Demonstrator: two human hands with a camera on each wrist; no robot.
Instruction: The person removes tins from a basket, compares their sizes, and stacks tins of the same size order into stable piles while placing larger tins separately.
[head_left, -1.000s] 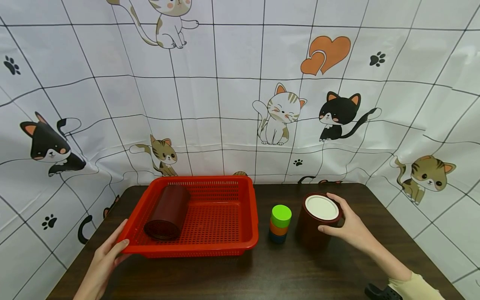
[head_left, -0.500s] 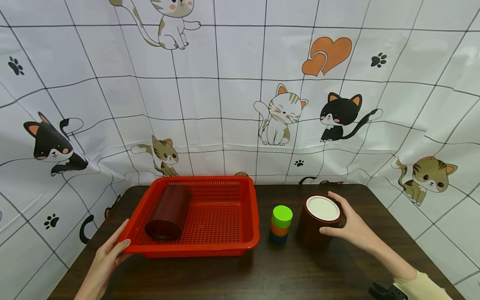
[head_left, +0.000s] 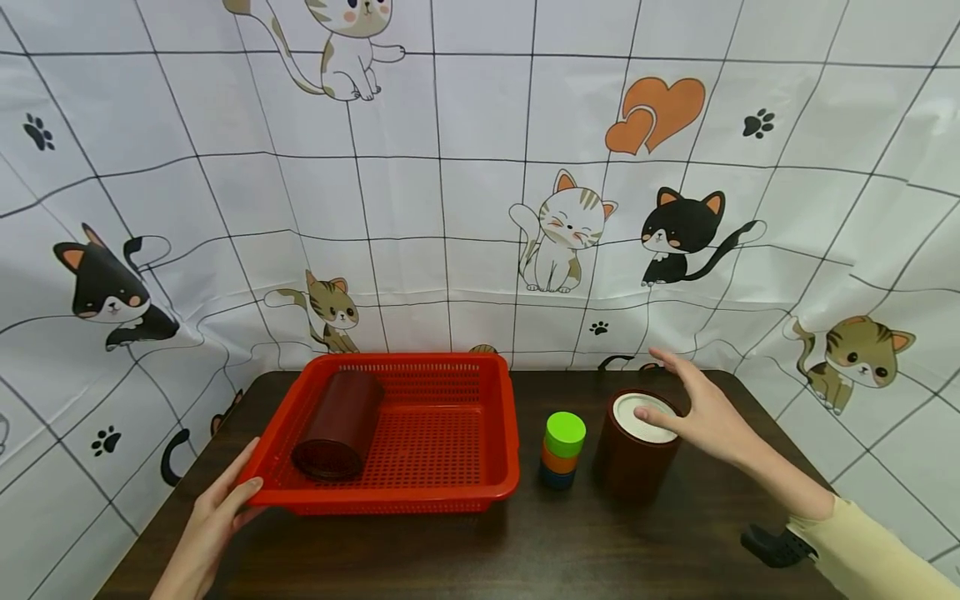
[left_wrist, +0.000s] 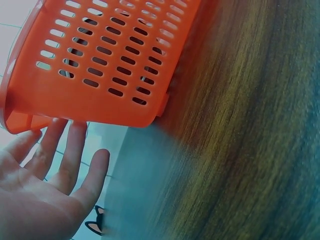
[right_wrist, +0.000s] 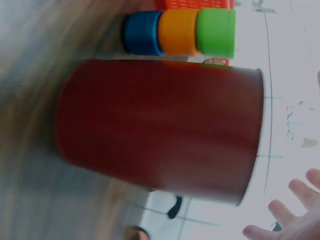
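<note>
A red plastic basket [head_left: 420, 500] with slotted walls stands on the table's left part. My left hand [head_left: 210, 517] grips its near left corner, thumb over the rim and fingers along the outside under the rim, as the left wrist view shows. Inside the basket a dark brown-red cylinder [head_left: 341, 425] lies on its side. To the right stands an upright dark brown-red canister [head_left: 633, 467] with a cream round lid [head_left: 643, 417]. Above its right side my right hand [head_left: 712, 417] is spread, thumb overlapping the lid in the head view; the right wrist view shows fingers apart from the canister [right_wrist: 160, 125].
Between basket and canister stands a stack of small round containers, green [head_left: 565, 432], orange [head_left: 559, 462] and blue [head_left: 557, 477]. The dark wooden table [head_left: 517, 558] ends at a white cat-print sheet [head_left: 472, 208] behind. A dark strap [head_left: 776, 546] is at the right wrist.
My right hand has let go of the canister's rim, lifted and opened wider. The left hand, basket and stack stay as before.
</note>
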